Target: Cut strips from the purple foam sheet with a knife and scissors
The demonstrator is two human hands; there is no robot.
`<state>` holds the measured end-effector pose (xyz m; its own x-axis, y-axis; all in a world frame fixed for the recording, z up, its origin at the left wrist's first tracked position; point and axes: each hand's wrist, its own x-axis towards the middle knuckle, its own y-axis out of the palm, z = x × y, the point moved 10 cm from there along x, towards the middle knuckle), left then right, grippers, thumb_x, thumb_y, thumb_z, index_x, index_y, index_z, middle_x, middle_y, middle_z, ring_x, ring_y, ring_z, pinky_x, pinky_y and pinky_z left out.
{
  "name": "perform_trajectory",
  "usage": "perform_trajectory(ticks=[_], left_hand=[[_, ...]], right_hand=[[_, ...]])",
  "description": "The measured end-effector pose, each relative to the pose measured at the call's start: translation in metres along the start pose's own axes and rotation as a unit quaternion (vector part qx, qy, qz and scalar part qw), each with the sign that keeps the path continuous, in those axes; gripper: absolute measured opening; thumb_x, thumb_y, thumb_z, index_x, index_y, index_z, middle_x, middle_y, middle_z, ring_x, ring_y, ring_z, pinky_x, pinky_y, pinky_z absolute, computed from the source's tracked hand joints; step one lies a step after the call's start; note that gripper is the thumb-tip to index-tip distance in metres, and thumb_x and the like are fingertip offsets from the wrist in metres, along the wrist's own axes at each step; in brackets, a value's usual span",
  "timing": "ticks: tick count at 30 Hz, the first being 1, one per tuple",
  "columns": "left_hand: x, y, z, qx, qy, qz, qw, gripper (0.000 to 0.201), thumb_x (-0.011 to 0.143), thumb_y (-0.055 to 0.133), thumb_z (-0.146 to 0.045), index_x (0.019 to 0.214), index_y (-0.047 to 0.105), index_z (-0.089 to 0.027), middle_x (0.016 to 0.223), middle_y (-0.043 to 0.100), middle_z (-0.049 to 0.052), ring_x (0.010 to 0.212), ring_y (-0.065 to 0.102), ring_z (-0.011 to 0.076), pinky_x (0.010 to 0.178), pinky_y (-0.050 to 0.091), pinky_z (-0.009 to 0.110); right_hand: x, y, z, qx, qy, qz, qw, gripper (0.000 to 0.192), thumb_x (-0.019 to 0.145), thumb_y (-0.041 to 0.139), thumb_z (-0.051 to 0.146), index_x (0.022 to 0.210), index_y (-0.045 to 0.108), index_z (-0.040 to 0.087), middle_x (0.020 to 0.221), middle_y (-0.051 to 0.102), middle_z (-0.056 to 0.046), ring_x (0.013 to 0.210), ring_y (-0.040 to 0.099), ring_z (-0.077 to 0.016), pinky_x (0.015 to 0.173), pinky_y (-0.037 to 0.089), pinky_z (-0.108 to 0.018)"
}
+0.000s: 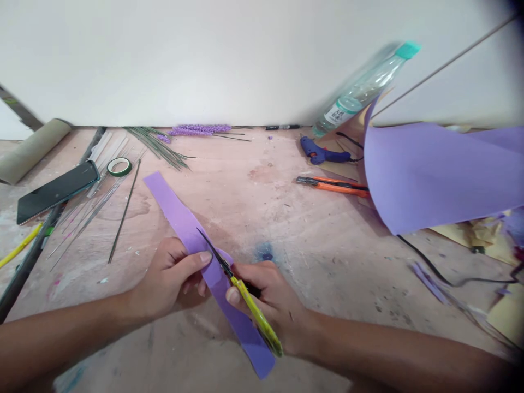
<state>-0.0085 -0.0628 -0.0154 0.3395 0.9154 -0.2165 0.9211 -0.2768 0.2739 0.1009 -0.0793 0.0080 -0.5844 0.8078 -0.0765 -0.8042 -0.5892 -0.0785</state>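
Note:
A long strip of purple paper (174, 210) lies slantwise in front of me, lifted at its middle. My left hand (176, 267) pinches it there, thumb on top and fingers beneath. In my right hand (270, 303) is a pair of scissors (249, 300) with yellow handles, my fingers wrapped around them. The dark blades point up and left across the strip, their tips beyond my left thumb. A small curled piece of purple shows at the strip's right edge near the blades. The lower end of the strip passes under the scissors.
At the left are a phone (59, 191), a cardboard tube (35, 150), green tape (119, 166) and thin wires. Purple flower stems (200, 130) lie by the wall. A bottle (360, 95), glue gun (325, 153), orange utility knife (333, 185) and large purple sheet (442, 174) stand right.

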Motion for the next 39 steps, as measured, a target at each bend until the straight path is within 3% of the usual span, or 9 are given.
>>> perform_trajectory(ticks=[5,10,18,23,29,39], left_hand=[[0.000,0.005,-0.001,-0.018,-0.001,0.024,1.000,0.046,0.089,0.070,-0.043,0.053,0.068,-0.014,0.044,0.058,0.003,0.039,0.039,0.0078,0.040,0.023,0.022],[0.000,0.008,0.001,-0.040,-0.007,0.034,0.999,0.044,0.089,0.070,-0.040,0.053,0.068,-0.014,0.045,0.058,0.002,0.040,0.039,0.0073,0.041,0.022,0.022],[-0.002,0.009,0.011,-0.064,-0.025,0.055,0.996,0.046,0.087,0.072,-0.041,0.052,0.067,-0.012,0.040,0.049,0.000,0.039,0.039,0.0069,0.040,0.022,0.020],[-0.002,0.007,0.008,-0.075,-0.021,0.033,0.996,0.044,0.083,0.075,-0.040,0.050,0.066,-0.013,0.041,0.053,0.002,0.039,0.042,0.0081,0.040,0.026,0.020],[0.002,-0.005,-0.006,-0.084,0.014,-0.038,0.996,0.043,0.081,0.073,-0.041,0.048,0.060,-0.016,0.046,0.058,0.002,0.045,0.054,0.0136,0.048,0.046,0.025],[-0.004,-0.010,-0.004,-0.030,0.046,-0.031,0.998,0.037,0.092,0.070,-0.029,0.058,0.071,-0.014,0.051,0.066,0.002,0.045,0.055,0.0099,0.046,0.040,0.019]], right_hand=[[0.000,0.003,0.001,0.010,0.010,0.017,1.000,0.044,0.093,0.065,0.055,0.073,0.069,0.016,0.057,0.044,0.004,0.051,0.035,-0.0090,0.044,0.026,-0.024],[-0.001,0.001,-0.002,0.006,0.003,0.012,1.000,0.046,0.093,0.067,0.053,0.066,0.060,0.016,0.058,0.041,0.005,0.052,0.034,-0.0075,0.045,0.025,-0.022],[-0.002,0.002,-0.005,0.013,0.019,0.020,1.000,0.048,0.090,0.069,0.054,0.065,0.055,0.016,0.056,0.038,0.007,0.051,0.032,-0.0066,0.045,0.024,-0.022],[-0.002,0.003,-0.006,-0.007,0.027,0.014,1.000,0.058,0.093,0.058,0.066,0.064,0.056,0.016,0.057,0.039,0.005,0.052,0.032,-0.0075,0.045,0.023,-0.022],[-0.002,0.000,-0.009,-0.027,0.029,-0.005,0.999,0.062,0.090,0.059,0.071,0.061,0.043,0.019,0.057,0.029,0.006,0.053,0.025,-0.0074,0.045,0.018,-0.024],[-0.001,0.002,-0.005,-0.033,0.038,0.003,0.999,0.062,0.090,0.055,0.074,0.063,0.046,0.018,0.058,0.031,0.005,0.055,0.026,-0.0082,0.046,0.019,-0.024]])
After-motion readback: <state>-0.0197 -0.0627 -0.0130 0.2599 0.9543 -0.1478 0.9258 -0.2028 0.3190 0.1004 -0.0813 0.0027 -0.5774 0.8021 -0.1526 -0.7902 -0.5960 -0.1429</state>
